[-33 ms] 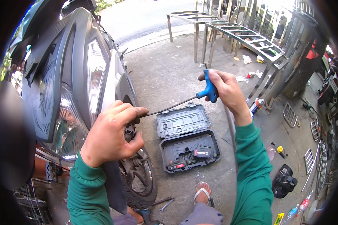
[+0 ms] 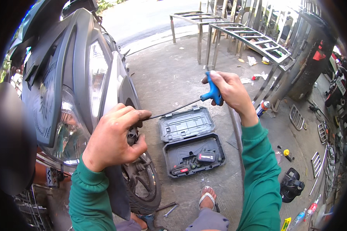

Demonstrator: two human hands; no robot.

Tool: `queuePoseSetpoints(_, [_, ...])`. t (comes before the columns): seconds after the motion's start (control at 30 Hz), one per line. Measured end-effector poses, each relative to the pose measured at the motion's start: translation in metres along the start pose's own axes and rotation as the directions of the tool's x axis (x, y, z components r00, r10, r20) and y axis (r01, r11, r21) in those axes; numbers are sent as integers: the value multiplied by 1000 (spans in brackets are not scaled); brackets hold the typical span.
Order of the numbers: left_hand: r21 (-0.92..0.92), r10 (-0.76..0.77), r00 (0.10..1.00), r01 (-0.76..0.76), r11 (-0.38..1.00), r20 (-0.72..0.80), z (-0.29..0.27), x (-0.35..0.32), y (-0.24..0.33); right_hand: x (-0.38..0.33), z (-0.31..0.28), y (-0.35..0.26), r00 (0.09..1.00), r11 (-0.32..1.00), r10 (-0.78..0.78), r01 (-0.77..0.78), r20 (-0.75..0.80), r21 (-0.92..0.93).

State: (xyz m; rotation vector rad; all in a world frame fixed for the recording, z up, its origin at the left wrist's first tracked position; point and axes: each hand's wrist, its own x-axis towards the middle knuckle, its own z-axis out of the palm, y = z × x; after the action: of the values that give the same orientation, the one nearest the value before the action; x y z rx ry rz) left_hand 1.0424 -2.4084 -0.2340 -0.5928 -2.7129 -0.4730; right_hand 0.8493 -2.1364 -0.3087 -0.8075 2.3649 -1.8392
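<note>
A T-handle hex key with a blue handle (image 2: pixel 212 92) and a long thin dark shaft spans the gap between my hands. My right hand (image 2: pixel 235 92) is closed around the handle. A short tip sticks out above the grip. Beside the motorcycle's front end (image 2: pixel 79 50), my left hand (image 2: pixel 115 138) holds the far part of the shaft under its curled fingers, the thumb standing apart. The shaft's end is hidden behind those fingers. Below my left hand is the front wheel (image 2: pixel 152 192), partly covered by my sleeve and the fender.
An open black tool case (image 2: pixel 167 161) holding a battery pack (image 2: pixel 207 156) and small parts lies on the concrete. Wrenches (image 2: pixel 170 210) lie near my foot (image 2: pixel 207 198). Metal bench frames (image 2: pixel 250 36) stand far right; a spray can (image 2: pixel 263 107), black housing (image 2: pixel 292 184) and bottles lie rightward.
The whole view has shifted very slightly. Both hands keep the same hold on the hex key.
</note>
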Motion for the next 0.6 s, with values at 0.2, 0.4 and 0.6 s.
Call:
queuePoseSetpoints(0.2, [-34,-10,1000,10,999,-21,2,-1,-2,22,-1,-14,935,949,279,-233,218,-211])
queuePoseSetpoints(0.4, [-24,-14,1000,13,1000,-21,5,-1,-4,-22,12,33,830,831,-557,556,29,30])
queuePoseSetpoints(0.6, [-24,-35,999,35,999,0,3,0,-1,-11,30,63,801,784,-593,550,-83,-289])
